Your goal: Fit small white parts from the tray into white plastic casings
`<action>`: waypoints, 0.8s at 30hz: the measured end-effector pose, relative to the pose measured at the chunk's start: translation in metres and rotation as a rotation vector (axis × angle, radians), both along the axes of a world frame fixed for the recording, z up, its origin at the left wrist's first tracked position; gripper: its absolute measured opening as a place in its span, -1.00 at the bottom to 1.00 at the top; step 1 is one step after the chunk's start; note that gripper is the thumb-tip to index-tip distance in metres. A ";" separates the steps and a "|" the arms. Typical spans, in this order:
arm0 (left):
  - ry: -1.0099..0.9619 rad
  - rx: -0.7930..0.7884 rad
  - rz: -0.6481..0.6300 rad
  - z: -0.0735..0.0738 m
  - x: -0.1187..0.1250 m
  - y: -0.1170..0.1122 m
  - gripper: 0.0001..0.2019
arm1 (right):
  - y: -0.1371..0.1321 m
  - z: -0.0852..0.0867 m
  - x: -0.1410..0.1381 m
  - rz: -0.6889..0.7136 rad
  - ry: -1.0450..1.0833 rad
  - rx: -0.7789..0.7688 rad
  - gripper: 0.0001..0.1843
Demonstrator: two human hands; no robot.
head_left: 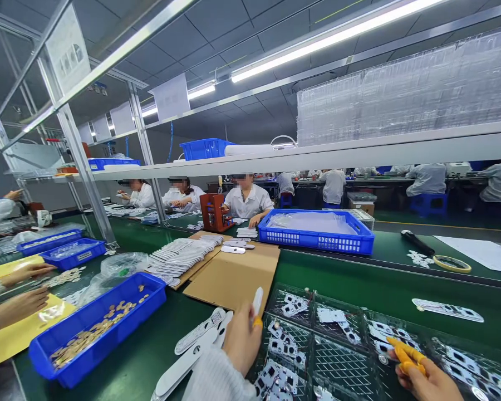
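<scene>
My left hand (242, 337), with a yellow finger cot on a fingertip, is closed around a slim white plastic shell (258, 301) that points upward. Just beside its wrist, several long white shells (187, 362) with rounded ends lie fanned on the bench. My right hand (421, 370) wears yellow finger cots and reaches over a clear compartment tray (344, 359). Its fingers are drawn together near small white circuit boards (384, 331); whatever they may pinch is hidden. More circuit boards (281, 345) fill other compartments. A single long white shell (448, 309) rests behind the tray.
Left stands a blue bin (96, 334) of small round tan pieces, near a co-worker's hands (19, 306). Stacked white shells (183, 259) lie beside cardboard (234, 278). Behind are a blue crate (315, 231), a red fixture (215, 213), a tape roll (451, 263) and an overhead shelf (250, 164).
</scene>
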State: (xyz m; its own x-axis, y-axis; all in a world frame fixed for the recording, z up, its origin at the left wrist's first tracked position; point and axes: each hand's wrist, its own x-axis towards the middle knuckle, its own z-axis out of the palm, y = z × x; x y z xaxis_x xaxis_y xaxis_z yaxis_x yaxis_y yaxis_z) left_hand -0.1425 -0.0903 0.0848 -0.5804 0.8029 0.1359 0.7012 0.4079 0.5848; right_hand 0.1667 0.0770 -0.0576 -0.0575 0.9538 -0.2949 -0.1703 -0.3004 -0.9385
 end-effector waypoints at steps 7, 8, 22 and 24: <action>-0.459 0.149 -0.335 -0.004 0.069 0.064 -0.88 | -0.004 0.093 0.042 -0.199 0.089 0.228 -0.51; -0.541 0.136 -0.382 -0.008 0.079 0.072 -0.88 | -0.003 0.098 0.054 -0.206 0.053 0.267 -0.53; -1.092 -0.013 -0.599 -0.062 0.126 0.089 -0.77 | 0.004 0.042 0.158 0.045 -0.858 0.399 -0.83; -1.101 -0.013 -0.591 -0.061 0.126 0.089 -0.78 | 0.005 0.034 0.157 0.060 -0.921 0.395 -0.82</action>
State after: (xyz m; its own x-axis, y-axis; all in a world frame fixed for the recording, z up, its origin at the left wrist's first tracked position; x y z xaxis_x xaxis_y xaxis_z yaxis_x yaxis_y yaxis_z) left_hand -0.0163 -0.0015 0.0234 0.0688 0.9768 -0.2027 -0.0798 0.2079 0.9749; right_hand 0.3234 0.0822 -0.0236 -0.0176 0.9959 0.0888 0.6775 0.0772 -0.7314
